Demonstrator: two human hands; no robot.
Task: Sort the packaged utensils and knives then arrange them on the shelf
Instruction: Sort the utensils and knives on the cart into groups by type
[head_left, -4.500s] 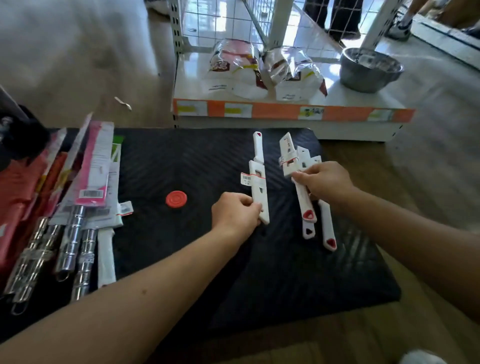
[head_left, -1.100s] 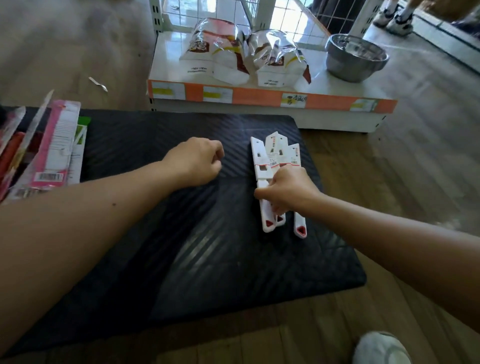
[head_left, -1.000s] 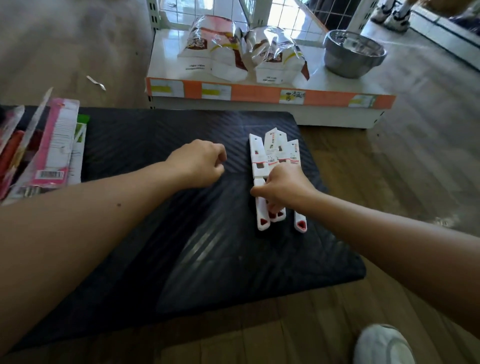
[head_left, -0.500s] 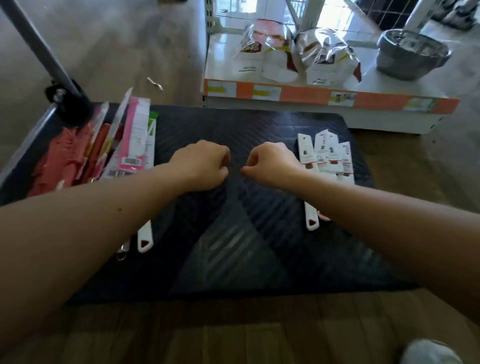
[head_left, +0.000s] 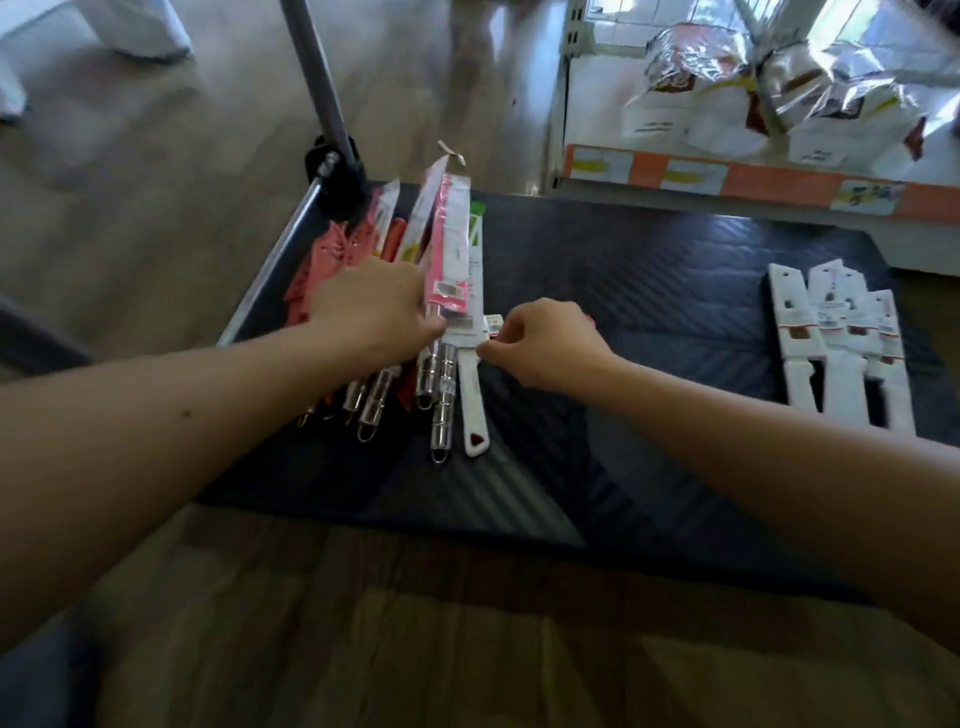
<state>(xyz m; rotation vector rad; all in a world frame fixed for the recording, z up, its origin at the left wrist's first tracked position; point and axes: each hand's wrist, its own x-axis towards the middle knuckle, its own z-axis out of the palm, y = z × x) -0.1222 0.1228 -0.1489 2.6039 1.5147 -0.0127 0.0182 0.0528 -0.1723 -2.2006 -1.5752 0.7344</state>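
Pinching the tagged edge of the white-handled knife (head_left: 471, 400) between curled finger and thumb, my right hand (head_left: 545, 345) sits at the centre of the frame, where that knife lies along the right flank of the unsorted pile (head_left: 395, 260). My left hand (head_left: 371, 312) lies over the pile with its thumb against the pink-carded packet (head_left: 448, 270); I cannot tell whether its fingers close on anything beneath. The pile sits at the left end of the black mat (head_left: 649, 291), and the sorted white knives (head_left: 841, 358) lie side by side well apart at the right end, below the shelf (head_left: 727, 179) in the upper right. I expect this knife to be light, its card sleeve stiff but thin, and the tag a poor hold that could tear, so I would rather take it across the sleeve or by the plastic handle. The steel-handled utensils (head_left: 441, 400) beside it look heavier at the handle end, and their glossy packets will likely slide over one another if I drag it out carelessly.
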